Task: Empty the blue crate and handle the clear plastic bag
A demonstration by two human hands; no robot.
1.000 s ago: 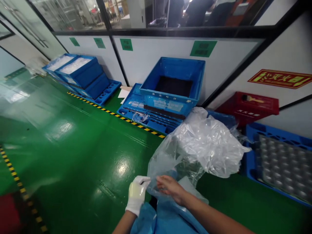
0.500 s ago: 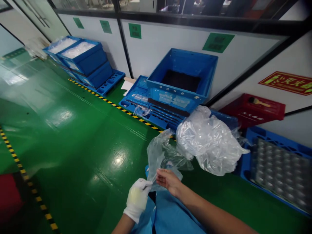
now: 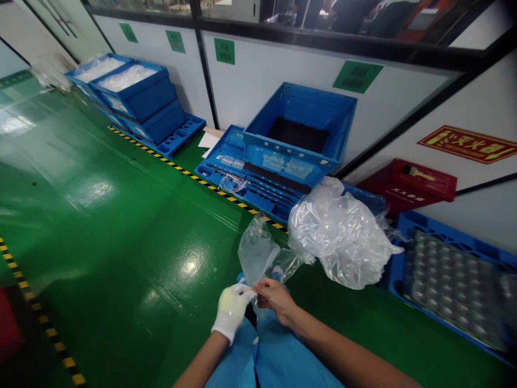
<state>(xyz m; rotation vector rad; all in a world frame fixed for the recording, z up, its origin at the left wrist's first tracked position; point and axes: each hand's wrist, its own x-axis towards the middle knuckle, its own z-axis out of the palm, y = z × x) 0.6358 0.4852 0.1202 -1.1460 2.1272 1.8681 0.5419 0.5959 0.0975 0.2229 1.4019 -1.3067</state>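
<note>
**Clear film pinched between two hands**

Clear, thin plastic is what both hands are busy with: a small transparent bag (image 3: 258,250) held up just in front of the person, above a blue garment (image 3: 274,358) at the lower edge of the view. It looks nearly weightless and quite limp, billowing upward from the pinch with no stiffness of its own. Film like this is likely slick and prone to cling or slip, so the gathered edge at the bottom seems the sensible place to take it, rather than the puffed body.

The gloved left hand (image 3: 231,308) has its fingers (image 3: 246,293) pressed together on that lower edge. The bare right hand (image 3: 276,298) meets it there, thumb and forefinger closed on the same bunched film, the two hands almost touching.

Just beyond, to the right, a larger crumpled heap of clear plastic (image 3: 341,240) lies on a blue pallet, near a tray of grey moulded parts (image 3: 452,280). An open blue crate (image 3: 301,132) stands by the wall on the green floor (image 3: 121,226).
</note>
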